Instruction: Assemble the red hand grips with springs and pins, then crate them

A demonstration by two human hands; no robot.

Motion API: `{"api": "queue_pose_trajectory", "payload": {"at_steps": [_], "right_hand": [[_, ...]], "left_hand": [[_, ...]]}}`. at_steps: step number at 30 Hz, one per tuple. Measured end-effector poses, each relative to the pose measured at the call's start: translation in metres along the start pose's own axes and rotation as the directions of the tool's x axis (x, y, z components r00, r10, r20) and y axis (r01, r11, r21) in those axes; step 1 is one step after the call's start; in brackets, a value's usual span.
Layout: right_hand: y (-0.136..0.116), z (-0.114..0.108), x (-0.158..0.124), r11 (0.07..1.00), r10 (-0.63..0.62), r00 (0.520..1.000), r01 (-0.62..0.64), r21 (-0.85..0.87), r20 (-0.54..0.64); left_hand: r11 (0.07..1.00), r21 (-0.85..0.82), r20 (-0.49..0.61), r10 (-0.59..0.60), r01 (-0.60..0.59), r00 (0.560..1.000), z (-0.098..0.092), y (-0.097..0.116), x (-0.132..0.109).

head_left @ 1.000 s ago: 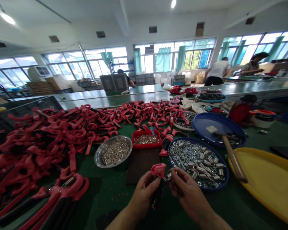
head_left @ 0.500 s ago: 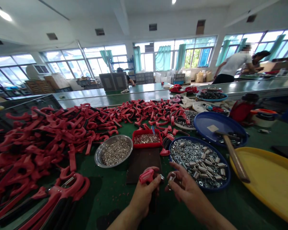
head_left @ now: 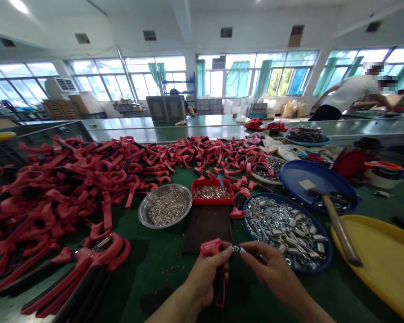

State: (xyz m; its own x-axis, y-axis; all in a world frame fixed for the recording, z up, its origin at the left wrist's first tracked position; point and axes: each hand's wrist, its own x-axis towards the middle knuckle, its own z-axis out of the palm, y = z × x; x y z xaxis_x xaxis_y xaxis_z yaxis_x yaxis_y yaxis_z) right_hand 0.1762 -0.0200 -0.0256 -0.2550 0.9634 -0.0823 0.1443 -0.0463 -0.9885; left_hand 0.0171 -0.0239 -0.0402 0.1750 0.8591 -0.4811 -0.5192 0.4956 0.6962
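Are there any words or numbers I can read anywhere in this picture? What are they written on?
No words or numbers can be read anywhere.
The red handle gripped in the left hand shows no print.
The small metal piece pinched by the right hand is too tiny to tell.
The cardboard boxes by the windows are too far away and blurred.

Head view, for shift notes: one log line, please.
left hand: grips red-and-black plastic handle | right hand: holds small metal part at its top
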Motion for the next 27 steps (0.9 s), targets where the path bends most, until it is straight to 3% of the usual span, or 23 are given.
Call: {"api": "queue_pose_trajectory", "payload": {"at_steps": [4,11,14,16,19,21,24,27], "right_hand": [[-0.004,0.001,0.001,1.000,-0.009,1.000,0.009,0.021,-0.016],[0.000,-0.010,0.003,0.997,0.059,0.994,-0.063,0.036,0.091],[-0.002,-0.013,0.003,0.999,0.028,0.999,-0.029,-0.040,-0.025],[-0.005,-0.010,0.004,0.992,-0.068,0.986,0.050,-0.120,-0.151],[-0.010,-0.005,0.004,0.977,-0.200,0.960,0.180,-0.114,-0.194],[-0.015,-0.004,0.005,0.977,-0.213,0.963,0.206,-0.060,-0.165],[-0.025,-0.006,0.006,0.984,-0.174,0.978,0.175,0.005,-0.114],[-0.035,-0.006,0.008,0.978,-0.206,0.978,0.206,0.009,-0.036]], "left_hand": [[0.998,-0.052,0.005,-0.028,0.028,1.000,-0.001,0.002,0.000],[0.991,-0.114,0.026,-0.060,0.063,0.998,-0.003,-0.003,0.000],[0.999,-0.032,0.012,0.009,-0.008,1.000,0.004,-0.008,-0.001],[0.996,0.064,0.006,0.066,-0.066,0.998,0.010,-0.012,-0.001],[0.989,0.132,0.005,0.072,-0.072,0.997,0.016,-0.016,-0.001],[0.988,0.156,0.011,0.013,-0.015,1.000,0.015,-0.014,-0.003],[0.966,0.196,0.020,-0.177,0.170,0.984,0.011,-0.006,-0.008],[0.937,0.224,0.139,-0.302,0.267,0.943,0.007,0.003,-0.012]]}}
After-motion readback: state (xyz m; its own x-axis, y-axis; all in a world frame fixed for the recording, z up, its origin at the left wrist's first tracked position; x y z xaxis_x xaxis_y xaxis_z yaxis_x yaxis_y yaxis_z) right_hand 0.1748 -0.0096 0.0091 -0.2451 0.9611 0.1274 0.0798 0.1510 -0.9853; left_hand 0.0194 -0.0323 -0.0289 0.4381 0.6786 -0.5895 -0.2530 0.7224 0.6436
